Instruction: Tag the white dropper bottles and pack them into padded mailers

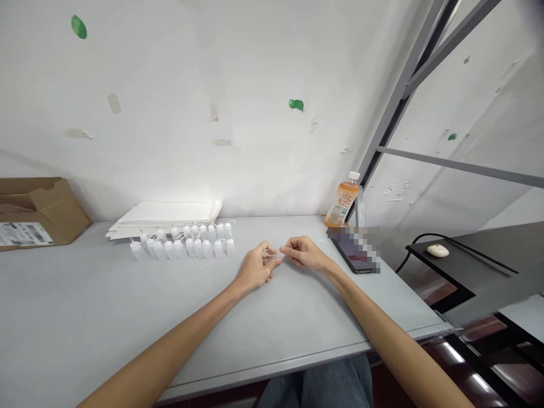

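Note:
My left hand [257, 265] is closed in a pinch over the middle of the table. In it is a small white plastic squeeze bottle [279, 255], mostly hidden by the fingers, with a thin white loop showing near the thumb. From the other side my right hand [306, 253] pinches at the same piece, fingertips almost meeting those of the left. Which part the right fingers grip is too small to tell. To the left, several small white squeeze bottles [198, 248] with thin tethers stand upright in rows.
White sheets [170, 212] lie stacked behind the bottles, and an open cardboard box [46, 209] sits at far left. On the right are a phone [351, 249] and an orange drink bottle [343, 201]. A white mouse [437, 250] rests on a black surface beyond the table [238, 334].

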{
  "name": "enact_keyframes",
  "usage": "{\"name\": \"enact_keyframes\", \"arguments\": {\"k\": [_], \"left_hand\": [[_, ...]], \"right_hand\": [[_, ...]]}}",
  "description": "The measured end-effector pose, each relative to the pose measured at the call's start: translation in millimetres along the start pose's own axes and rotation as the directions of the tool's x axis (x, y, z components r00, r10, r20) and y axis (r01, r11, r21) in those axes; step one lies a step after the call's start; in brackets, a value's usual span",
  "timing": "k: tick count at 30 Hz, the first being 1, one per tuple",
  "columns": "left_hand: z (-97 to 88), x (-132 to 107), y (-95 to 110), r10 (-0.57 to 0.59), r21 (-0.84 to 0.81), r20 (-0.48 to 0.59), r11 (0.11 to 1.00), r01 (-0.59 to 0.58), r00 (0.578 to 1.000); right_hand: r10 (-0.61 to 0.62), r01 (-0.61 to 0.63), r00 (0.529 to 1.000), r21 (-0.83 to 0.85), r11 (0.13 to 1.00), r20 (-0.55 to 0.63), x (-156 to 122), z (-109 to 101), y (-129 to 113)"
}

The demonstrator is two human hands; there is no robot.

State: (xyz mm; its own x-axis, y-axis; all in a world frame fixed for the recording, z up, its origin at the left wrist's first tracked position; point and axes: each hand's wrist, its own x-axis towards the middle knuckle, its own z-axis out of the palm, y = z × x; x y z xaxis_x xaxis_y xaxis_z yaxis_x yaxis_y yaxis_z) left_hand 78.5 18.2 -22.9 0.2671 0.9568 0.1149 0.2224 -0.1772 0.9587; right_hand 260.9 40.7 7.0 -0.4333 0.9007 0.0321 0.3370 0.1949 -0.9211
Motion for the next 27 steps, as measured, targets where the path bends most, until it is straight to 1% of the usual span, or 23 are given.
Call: {"name": "enact_keyframes", "arguments": {"k": [3, 5, 7, 10, 13, 18, 22, 25, 27], "left_hand": [[0.7, -1.2, 0.4, 0.017, 0.024, -0.022, 1.000, -0.017, 1.000], [0.2, -1.2, 3.1, -0.002, -0.014, -0.014, 1.000, 0.002, 1.000], [-0.5, -0.4, 6.0, -0.032, -0.080, 0.004, 0.996, 0.032, 0.999], [-1.1, 1.7, 7.5, -0.061, -0.163, 0.028, 0.985, 0.064, 0.998], [-0.8, 3.0, 6.3, -0.069, -0.155, 0.027, 0.985, 0.072, 0.997], [-0.9, 1.8, 5.4, -0.052, -0.127, 0.039, 0.990, 0.057, 0.998], [-1.3, -0.3, 7.2, -0.041, -0.098, 0.034, 0.994, 0.044, 0.999], [-1.0, -1.0, 9.9, -0.035, -0.113, -0.002, 0.993, 0.034, 0.999], [-1.0, -0.8, 11.8, -0.031, -0.140, -0.024, 0.990, 0.027, 0.999]], "right_hand": [[-0.053, 0.044, 0.997, -0.143, 0.989, -0.060, 3.6, 2.9, 6.4], [-0.090, 0.076, 0.993, -0.181, 0.981, -0.070, 4.6, 3.9, 6.9], [-0.097, 0.088, 0.994, -0.161, 0.983, -0.050, 4.0, 3.5, 4.4], [-0.064, 0.065, 0.998, -0.088, 0.994, 0.016, 1.4, 1.1, -0.6], [-0.059, 0.063, 0.997, -0.095, 0.994, 0.043, -0.3, -0.9, -2.3], [-0.075, 0.079, 0.997, -0.216, 0.973, 0.024, 1.2, 1.2, 1.7], [-0.105, 0.093, 0.994, -0.280, 0.955, -0.025, 2.5, 5.3, 4.4], [-0.156, 0.130, 0.985, -0.279, 0.951, -0.074, 1.9, 7.2, 2.5], [-0.167, 0.144, 0.982, -0.227, 0.963, -0.085, 0.8, 7.1, -0.4]]}}
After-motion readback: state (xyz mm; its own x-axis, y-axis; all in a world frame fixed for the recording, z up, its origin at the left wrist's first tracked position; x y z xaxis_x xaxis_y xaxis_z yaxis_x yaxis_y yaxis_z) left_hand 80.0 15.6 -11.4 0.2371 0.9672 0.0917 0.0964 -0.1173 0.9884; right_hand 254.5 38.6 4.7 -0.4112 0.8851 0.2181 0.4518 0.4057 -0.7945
